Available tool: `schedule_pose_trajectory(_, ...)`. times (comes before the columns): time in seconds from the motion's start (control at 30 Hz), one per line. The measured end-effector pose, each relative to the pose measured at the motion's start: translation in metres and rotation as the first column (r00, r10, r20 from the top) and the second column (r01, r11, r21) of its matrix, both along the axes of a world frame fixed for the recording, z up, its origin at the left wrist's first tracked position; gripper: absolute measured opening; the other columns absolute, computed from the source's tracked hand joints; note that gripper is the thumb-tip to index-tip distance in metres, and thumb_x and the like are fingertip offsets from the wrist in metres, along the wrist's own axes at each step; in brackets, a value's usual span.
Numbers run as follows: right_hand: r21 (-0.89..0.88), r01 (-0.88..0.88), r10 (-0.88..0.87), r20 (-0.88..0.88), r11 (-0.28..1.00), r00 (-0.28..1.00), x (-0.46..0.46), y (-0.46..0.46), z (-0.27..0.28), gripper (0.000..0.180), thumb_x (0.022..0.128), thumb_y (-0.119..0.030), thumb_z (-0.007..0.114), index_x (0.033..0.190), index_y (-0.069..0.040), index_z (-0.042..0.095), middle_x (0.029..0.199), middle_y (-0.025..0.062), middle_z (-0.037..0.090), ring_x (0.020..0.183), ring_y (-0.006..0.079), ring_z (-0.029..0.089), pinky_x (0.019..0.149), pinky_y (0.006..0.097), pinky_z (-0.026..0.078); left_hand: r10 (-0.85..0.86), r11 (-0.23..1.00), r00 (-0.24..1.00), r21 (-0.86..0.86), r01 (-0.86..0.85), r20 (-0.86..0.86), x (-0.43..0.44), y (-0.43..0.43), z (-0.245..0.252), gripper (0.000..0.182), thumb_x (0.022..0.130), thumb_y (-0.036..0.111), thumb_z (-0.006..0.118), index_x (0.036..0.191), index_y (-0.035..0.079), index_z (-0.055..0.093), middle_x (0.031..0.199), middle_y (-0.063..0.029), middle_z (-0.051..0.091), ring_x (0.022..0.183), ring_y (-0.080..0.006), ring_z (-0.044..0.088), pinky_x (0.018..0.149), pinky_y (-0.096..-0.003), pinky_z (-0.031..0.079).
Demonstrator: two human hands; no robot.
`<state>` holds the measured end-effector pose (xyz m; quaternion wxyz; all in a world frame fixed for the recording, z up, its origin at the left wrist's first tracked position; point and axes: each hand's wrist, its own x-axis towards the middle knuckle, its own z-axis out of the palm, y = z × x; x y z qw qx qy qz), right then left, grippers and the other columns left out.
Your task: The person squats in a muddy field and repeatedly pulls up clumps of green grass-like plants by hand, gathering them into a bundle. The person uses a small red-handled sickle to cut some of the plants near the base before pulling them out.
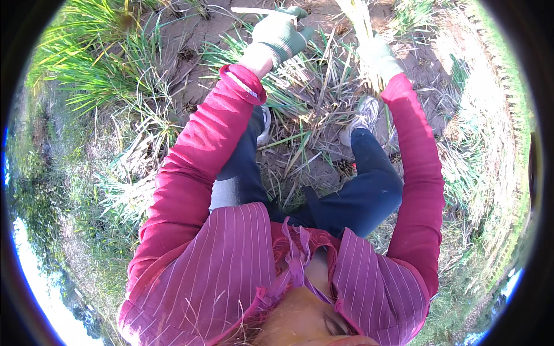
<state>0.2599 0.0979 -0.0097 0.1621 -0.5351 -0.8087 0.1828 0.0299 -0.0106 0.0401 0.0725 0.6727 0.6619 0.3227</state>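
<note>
Top centre, my left hand (279,36) wears a pale green knit glove. Its fingers are curled round a narrow pale object (249,10) that sticks out to the left; whether this is a tool or a stalk, I cannot tell. My right hand (378,56), gloved alike, grips a bundle of cut stalks (357,15) whose upper end runs out of the picture and whose other end hangs by my wrist. Between and below the hands, a loose heap of green and straw-coloured stalks (311,91) lies on the soil. The hands are apart.
My shoes (365,112) stand on brown soil beside the heap. Tall green grass-like plants (95,56) grow at the upper left. Cut stubble (344,166) lies near my knee, and strewn stalks (471,160) cover the ground at the right.
</note>
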Motion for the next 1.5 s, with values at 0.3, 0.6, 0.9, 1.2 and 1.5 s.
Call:
schedule_pose_trajectory(0.3, -0.106, 0.01, 0.03, 0.373, 0.994, 0.927, -0.074, 0.049, -0.056, 0.059, 0.065, -0.042, 0.058, 0.11, -0.006, 0.046, 0.106, 0.0178, 0.051, 0.098, 0.0295, 0.05, 0.083, 0.0339, 0.039, 0.006, 0.999, 0.997, 0.047, -0.003, -0.072, -0.007, 0.001, 0.003, 0.037, 0.065, 0.029, 0.061, 0.093, 0.007, 0.052, 0.082, -0.0157, 0.053, 0.072, -0.0308, 0.054, 0.06, -0.0374, 0.045)
schedule_pose_trajectory(0.6, -0.496, 0.093, 0.021, 0.219, 0.863, 0.975, -0.108, 0.012, -0.249, 0.078, 0.052, -0.047, 0.066, 0.108, 0.002, 0.042, 0.102, 0.0192, 0.053, 0.093, 0.0292, 0.052, 0.079, 0.034, 0.042, -0.072, 0.996, 0.962, -0.077, 0.053, -0.262, -0.01, -0.005, 0.001, 0.043, 0.067, 0.029, 0.062, 0.104, 0.012, 0.049, 0.096, -0.0115, 0.051, 0.084, -0.0273, 0.053, 0.068, -0.0351, 0.045)
schedule_pose_trajectory(0.9, -0.508, 0.032, -0.013, 0.041, 0.861, 0.999, -0.104, -0.004, -0.29, 0.07, 0.058, -0.043, 0.063, 0.108, 0.001, 0.042, 0.097, 0.0208, 0.054, 0.089, 0.0318, 0.053, 0.076, 0.0344, 0.042, -0.204, 0.973, 0.963, -0.146, 0.18, -0.173, 0.008, -0.003, -0.007, 0.04, 0.066, 0.027, 0.062, 0.101, 0.01, 0.051, 0.097, -0.0122, 0.052, 0.089, -0.0287, 0.052, 0.075, -0.0353, 0.043)
schedule_pose_trajectory(1.2, -0.266, -0.077, 0.015, -0.227, 0.961, 0.974, -0.056, -0.024, -0.077, 0.041, 0.064, -0.026, 0.059, 0.097, -0.002, 0.052, 0.081, 0.0184, 0.057, 0.077, 0.0289, 0.056, 0.068, 0.0339, 0.044, -0.255, 0.856, 0.944, -0.503, 0.12, -0.209, 0.008, 0.012, -0.019, 0.044, 0.071, 0.045, 0.051, 0.071, 0.002, 0.061, 0.064, -0.0142, 0.058, 0.063, -0.0256, 0.057, 0.059, -0.0334, 0.045)
schedule_pose_trajectory(1.5, -0.247, -0.484, 0.175, -0.721, 0.839, 0.671, 0.01, -0.082, -0.015, 0.029, 0.074, -0.012, 0.056, 0.101, -0.003, 0.052, 0.079, 0.002, 0.057, 0.065, 0.0089, 0.054, 0.056, 0.0211, 0.045, -0.472, 0.613, 0.453, -0.088, 0.785, 0.757, 0.042, 0.035, -0.046, 0.037, 0.072, 0.022, 0.062, 0.103, 0.004, 0.051, 0.09, -0.0014, 0.056, 0.077, -0.0078, 0.05, 0.068, -0.0224, 0.04)
